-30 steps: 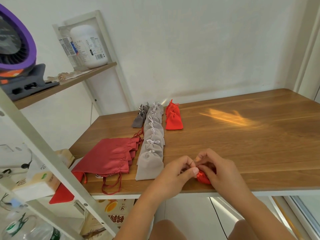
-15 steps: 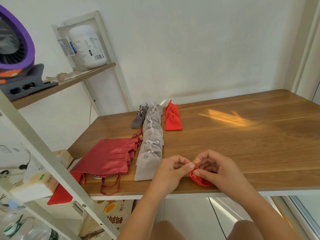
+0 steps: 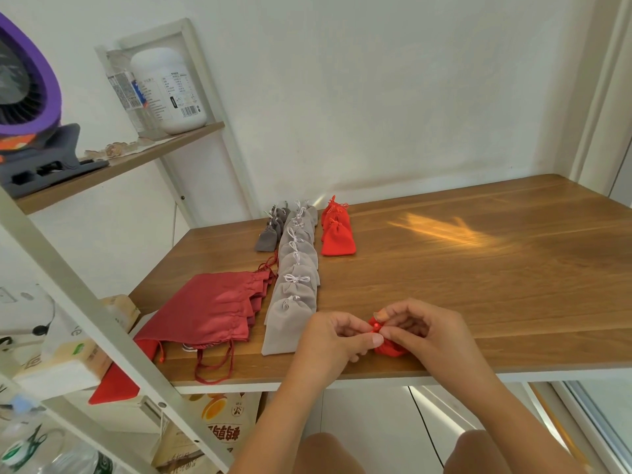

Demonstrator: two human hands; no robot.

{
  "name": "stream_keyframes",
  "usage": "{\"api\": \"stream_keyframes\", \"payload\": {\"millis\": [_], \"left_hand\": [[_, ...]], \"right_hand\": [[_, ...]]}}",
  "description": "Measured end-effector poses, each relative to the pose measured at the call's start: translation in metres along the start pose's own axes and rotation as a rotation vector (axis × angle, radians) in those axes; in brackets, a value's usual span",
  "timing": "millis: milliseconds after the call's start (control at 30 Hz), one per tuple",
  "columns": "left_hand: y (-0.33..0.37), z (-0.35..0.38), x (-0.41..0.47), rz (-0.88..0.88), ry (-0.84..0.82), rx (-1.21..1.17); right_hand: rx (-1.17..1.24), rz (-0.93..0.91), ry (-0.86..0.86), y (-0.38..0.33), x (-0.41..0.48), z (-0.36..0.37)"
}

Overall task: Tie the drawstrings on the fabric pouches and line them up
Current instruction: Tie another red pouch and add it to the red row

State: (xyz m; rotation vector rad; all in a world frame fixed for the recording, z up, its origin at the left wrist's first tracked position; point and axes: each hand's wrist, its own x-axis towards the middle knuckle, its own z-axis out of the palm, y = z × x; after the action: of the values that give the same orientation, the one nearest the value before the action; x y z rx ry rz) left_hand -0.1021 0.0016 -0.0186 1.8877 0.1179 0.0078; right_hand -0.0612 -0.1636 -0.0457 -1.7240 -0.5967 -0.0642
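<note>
Fingers (image 3: 371,340) of left hand (image 3: 335,336) and right hand (image 3: 427,331) curled narrow, pinching drawstring (image 3: 375,326) of small red pouch (image 3: 390,349), at counter (image 3: 478,285) edge, 6 o'clock. Judgement: pull ends evenly, cinch neck snug, then join red row (image 3: 338,234) at 11 o'clock.

The wooden table (image 3: 478,285) bore a row of light grey pouches (image 3: 295,278) at centre, dark grey pouches (image 3: 270,234) upper left of it, red pouches (image 3: 337,230) upper right, big red bags (image 3: 212,309) lower left, and a small red pouch (image 3: 390,348) at the near edge.
</note>
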Motion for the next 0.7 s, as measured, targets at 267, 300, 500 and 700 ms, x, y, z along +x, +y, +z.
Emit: {"api": "stream_keyframes", "payload": {"millis": [267, 300, 500, 700], "left_hand": [[0.0008, -0.0013, 0.0000, -0.022, -0.077, -0.006], [0.0008, -0.0013, 0.0002, -0.018, -0.085, 0.003], [0.0045, -0.0062, 0.0010, -0.029, -0.168, 0.097], [0.0080, -0.0084, 0.0003, -0.067, -0.187, 0.132]], "right_hand": [[-0.074, -0.117, -0.024, 0.0020, 0.0017, -0.0011], [-0.076, -0.121, -0.014, 0.0021, 0.0016, -0.0010], [-0.124, -0.109, 0.001, 0.0013, 0.0012, -0.0003], [-0.222, -0.060, 0.013, 0.0023, 0.0016, 0.0039]]}}
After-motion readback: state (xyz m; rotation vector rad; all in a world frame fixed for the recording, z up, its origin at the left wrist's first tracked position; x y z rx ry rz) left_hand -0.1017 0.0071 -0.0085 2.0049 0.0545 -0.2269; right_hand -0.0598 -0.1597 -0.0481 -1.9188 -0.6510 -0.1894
